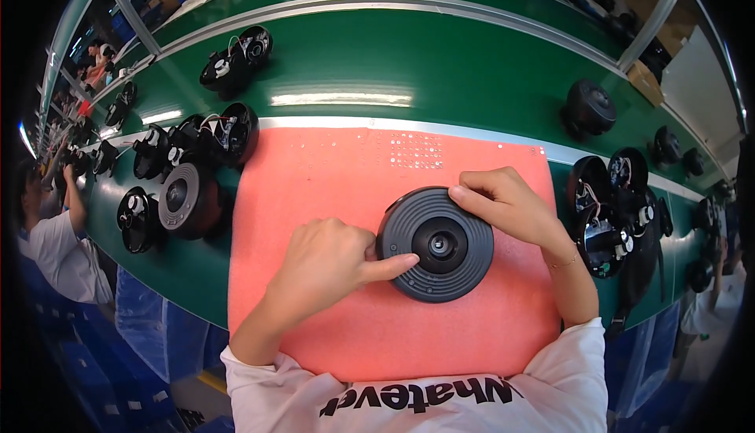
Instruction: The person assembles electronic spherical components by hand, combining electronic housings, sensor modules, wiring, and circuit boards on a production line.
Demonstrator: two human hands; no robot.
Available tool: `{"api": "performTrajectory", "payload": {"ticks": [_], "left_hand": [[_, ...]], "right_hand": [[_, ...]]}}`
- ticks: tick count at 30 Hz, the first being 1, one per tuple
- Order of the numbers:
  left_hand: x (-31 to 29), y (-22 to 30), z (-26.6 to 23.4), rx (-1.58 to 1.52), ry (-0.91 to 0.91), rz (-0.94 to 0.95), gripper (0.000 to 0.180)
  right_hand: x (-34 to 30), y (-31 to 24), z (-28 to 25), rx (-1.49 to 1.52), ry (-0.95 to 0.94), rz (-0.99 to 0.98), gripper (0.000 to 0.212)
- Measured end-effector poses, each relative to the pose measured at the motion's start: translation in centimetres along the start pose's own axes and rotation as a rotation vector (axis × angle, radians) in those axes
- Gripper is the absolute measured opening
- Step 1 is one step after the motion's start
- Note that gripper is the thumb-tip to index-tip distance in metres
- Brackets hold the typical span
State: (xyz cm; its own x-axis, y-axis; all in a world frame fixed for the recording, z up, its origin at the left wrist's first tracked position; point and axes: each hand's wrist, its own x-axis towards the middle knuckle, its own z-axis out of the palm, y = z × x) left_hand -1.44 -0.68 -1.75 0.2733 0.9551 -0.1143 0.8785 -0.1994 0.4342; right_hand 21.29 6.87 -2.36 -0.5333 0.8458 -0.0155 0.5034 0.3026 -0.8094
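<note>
Nearest the camera, along the lower edge, a white shirt (pixel 425 405) with dark lettering is seen, its front close to the near edge of a coral-pink foam mat (pixel 314 346). The mat is laid on a green worktop (pixel 197 291), and a round black device (pixel 469 270) is held on it, near the middle, with its ringed face and recessed centre turned upward. The device's left rim is gripped by the left hand (pixel 326 260): the fingers are curled in beside the edge and the thumb is laid across the lower left of the face. The upper right rim is held in the grip of the right hand (pixel 507 205), with the thumb pressed on top; the fingertips beneath are hidden. A thin bracelet (pixel 562 262) is worn on the right wrist.

Small shiny pieces (pixel 417 151) are set out in rows near the mat's far edge. To the left, a similar ringed unit (pixel 186 197) is stood beside opened black housings (pixel 233 136) with exposed wires. More opened housings (pixel 598 236) are clustered to the right. Beyond a pale metal rail (pixel 314 123), a closed black unit (pixel 590 108) and an opened unit (pixel 236 59) are placed on a green surface (pixel 440 63). At far left, a co-worker in white (pixel 67 252) is seen.
</note>
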Motion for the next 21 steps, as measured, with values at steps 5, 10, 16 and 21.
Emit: {"api": "performTrajectory", "payload": {"ticks": [5, 10, 16, 21], "left_hand": [[0.4, 0.1, -0.1, -0.171, -0.081, -0.071, 0.049], [0.6, -0.1, -0.3, -0.205, -0.116, -0.093, 0.052], [0.7, -0.2, -0.6, -0.224, -0.129, -0.063, 0.047], [0.8, -0.6, -0.5, -0.176, -0.12, -0.035, 0.046]], "right_hand": [[0.5, 0.3, -0.5, -0.14, -0.072, -0.066, 0.046], [-0.9, -0.2, -0.1, -0.295, 0.042, -0.165, 0.031], [-2.8, -3.2, 1.1, -0.489, 0.083, -0.582, 0.042], [-3.1, -3.0, 0.8, -0.463, -0.095, -0.627, 0.038]]}}
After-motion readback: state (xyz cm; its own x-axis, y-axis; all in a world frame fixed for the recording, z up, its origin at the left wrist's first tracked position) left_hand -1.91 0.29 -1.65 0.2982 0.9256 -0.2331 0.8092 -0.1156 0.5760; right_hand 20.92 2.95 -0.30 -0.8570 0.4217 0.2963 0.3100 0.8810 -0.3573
